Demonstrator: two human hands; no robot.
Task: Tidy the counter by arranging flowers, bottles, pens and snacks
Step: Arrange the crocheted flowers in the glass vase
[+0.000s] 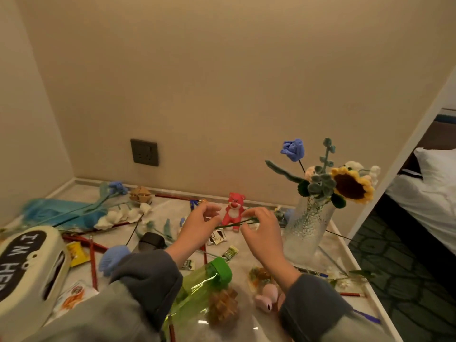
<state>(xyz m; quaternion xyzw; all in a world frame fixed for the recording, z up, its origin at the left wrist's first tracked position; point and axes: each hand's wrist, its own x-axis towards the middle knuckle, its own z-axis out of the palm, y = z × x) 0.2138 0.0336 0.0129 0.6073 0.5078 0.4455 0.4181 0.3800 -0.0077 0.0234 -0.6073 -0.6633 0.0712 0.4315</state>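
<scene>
Counter (167,208) layout: vase (304,230) at the right edge, upright, bunch of flowers (350,185) in it. Bear figure (233,208) near the back edge, centre, left of the vase. Loose flowers (116,215) lying in the back left corner. Tissue box (29,262) at the front left corner. Bottle (197,290) lying at the front edge, centre, pine cone (223,307) touching it on the right. Snack packets (217,236) mid-counter, between bear and bottle. Pen (311,271) near the right edge, in front of the vase. Left hand (197,228) and right hand (264,230) above the middle, a stem (237,223) held between them, just in front of the bear.

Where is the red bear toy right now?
In the head view, the red bear toy stands mid-frame by the back wall, behind the green stem that the left hand and right hand pinch, left of the glass vase.
</scene>
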